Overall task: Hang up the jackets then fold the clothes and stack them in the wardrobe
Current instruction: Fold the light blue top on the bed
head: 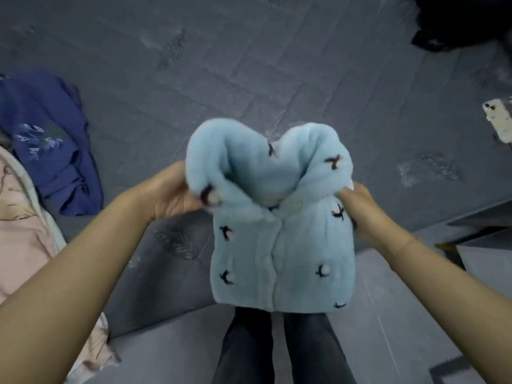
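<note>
A small fluffy light-blue jacket (279,231) with dark bird-like marks hangs in the air in front of me, over the edge of the grey bed (210,79). My left hand (169,189) grips its left shoulder and collar. My right hand (357,206) grips its right shoulder. The collar folds outward at the top and the body hangs down above my legs.
A navy blue garment (52,145) with pale embroidery lies on the bed at the left, beside a pink and white garment (25,234). A black garment (465,20) sits at the top right. A phone (498,120) lies near the right edge. Grey floor (415,328) is below.
</note>
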The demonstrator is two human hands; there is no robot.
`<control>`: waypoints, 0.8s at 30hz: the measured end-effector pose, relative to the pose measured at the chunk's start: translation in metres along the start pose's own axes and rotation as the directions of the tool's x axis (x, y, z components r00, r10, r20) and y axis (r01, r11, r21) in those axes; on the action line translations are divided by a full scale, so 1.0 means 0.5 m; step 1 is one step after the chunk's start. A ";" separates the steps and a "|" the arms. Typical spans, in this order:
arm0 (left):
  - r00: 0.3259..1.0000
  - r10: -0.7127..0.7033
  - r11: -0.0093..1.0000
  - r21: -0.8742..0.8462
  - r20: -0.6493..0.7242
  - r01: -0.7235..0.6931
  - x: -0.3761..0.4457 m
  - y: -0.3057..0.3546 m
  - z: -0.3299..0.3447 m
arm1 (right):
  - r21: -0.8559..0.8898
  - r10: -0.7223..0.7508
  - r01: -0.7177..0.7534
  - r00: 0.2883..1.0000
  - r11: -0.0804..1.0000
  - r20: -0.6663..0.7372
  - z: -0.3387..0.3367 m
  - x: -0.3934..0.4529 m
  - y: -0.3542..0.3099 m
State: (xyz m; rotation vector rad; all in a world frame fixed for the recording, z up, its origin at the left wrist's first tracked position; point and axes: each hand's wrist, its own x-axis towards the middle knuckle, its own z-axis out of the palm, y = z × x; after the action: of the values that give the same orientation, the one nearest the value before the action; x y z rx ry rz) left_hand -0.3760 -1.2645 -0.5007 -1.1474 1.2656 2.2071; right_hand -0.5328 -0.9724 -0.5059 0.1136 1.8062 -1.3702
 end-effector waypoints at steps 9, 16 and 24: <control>0.946 -0.066 0.985 -0.173 -0.317 0.011 0.143 -0.261 0.077 | 0.113 0.197 -0.178 0.962 0.977 -0.190 -0.017 0.177 0.203; 0.819 -0.014 0.991 -0.116 -0.574 -0.064 0.043 -0.394 0.180 | -0.015 0.072 -0.077 0.973 0.997 -0.220 -0.029 0.018 0.289; 0.705 0.270 0.962 0.218 -0.655 -0.166 0.052 -0.433 0.215 | 0.129 0.120 -0.075 0.911 0.989 -0.394 -0.044 -0.002 0.309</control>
State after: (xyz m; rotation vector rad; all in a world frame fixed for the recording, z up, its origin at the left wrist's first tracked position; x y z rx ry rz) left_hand -0.3060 -1.0597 -0.6118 -1.9407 1.8967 1.8301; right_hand -0.4630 -0.8925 -0.6203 0.5761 2.0228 -1.4512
